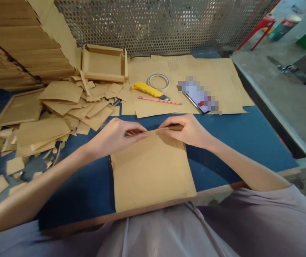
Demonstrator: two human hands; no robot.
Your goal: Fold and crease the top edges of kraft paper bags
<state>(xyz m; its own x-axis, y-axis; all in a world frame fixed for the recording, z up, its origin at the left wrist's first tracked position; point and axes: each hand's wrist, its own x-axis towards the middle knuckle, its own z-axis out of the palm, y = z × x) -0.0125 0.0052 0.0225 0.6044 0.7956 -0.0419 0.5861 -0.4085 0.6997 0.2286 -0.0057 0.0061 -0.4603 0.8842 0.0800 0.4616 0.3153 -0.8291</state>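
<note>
A sheet of brown cardboard [153, 171] lies before me, its near end at the table's front edge. Its far edge is pinched by my left hand [122, 135] near the middle, thumb on the near side and fingers behind. Close beside it, my right hand [186, 130] grips the same edge, which stands up as a narrow folded strip. The fingertips of both hands are partly hidden behind the strip. Beyond the hands, a yellow utility knife [147, 89], a pink pencil [159, 100] and a roll of tape [158, 81] rest on more cardboard sheets [209, 69].
Cardboard scraps [88, 107] cover the left of the blue table [222, 153]. A shallow cardboard tray [103, 64] stands behind them, beside tall cardboard stacks [21, 46]. A phone [198, 96] lies at back right. A perforated metal panel [147, 25] closes off the back.
</note>
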